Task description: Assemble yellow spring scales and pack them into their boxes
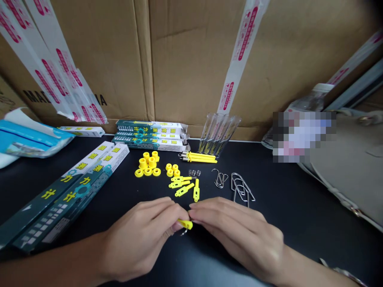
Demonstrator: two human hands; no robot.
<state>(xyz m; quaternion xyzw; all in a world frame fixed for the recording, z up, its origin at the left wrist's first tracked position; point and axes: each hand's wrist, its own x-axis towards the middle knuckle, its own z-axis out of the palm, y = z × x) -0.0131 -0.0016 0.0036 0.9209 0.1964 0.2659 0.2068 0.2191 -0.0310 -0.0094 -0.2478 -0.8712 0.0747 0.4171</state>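
Between the fingers of my left hand (149,233) is a yellow plastic piece (187,224), with a curved bit of metal wire below its end. My right hand (239,231) meets the left at the fingertips, its fingers pressed together by the piece; what they pinch is hidden. Just beyond my hands lie several yellow slotted rods (184,190), with small coil springs (194,173) behind them. Large wire hooks (241,187) and smaller wire hooks (220,178) rest to the right. Yellow flanged caps (148,163) and small yellow rings (172,170) sit in groups to the left.
Clear graduated tubes (218,133) lean on the cardboard (185,59) behind yellow rods with metal ends (200,158). Printed boxes lie left (80,175) and stacked at the back (149,135). A blue packet (32,135) is far left; a bottle (308,99) and grey bag (350,167) stand right.
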